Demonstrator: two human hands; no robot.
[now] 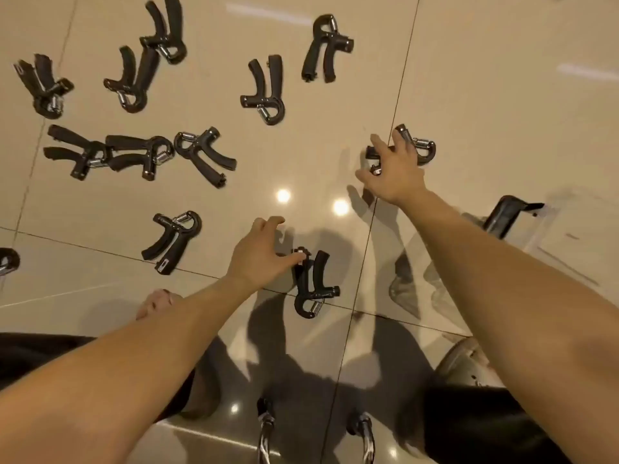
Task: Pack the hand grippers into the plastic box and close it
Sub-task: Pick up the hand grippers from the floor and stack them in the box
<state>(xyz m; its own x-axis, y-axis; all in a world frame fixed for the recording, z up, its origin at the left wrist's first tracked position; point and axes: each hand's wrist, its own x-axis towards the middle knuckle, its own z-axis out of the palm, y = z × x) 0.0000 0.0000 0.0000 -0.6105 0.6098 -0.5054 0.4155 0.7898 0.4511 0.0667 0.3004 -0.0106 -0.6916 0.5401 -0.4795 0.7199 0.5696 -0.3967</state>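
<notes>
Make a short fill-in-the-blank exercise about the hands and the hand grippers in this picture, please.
1. The scattered hand grippers lie on a tiled ____.
2. The hand grasping the farther hand gripper is the person's ____ one.
3. The left hand reaches to the nearer hand gripper, whose handles are ____ in colour.

Missing words: floor; right; black.
</notes>
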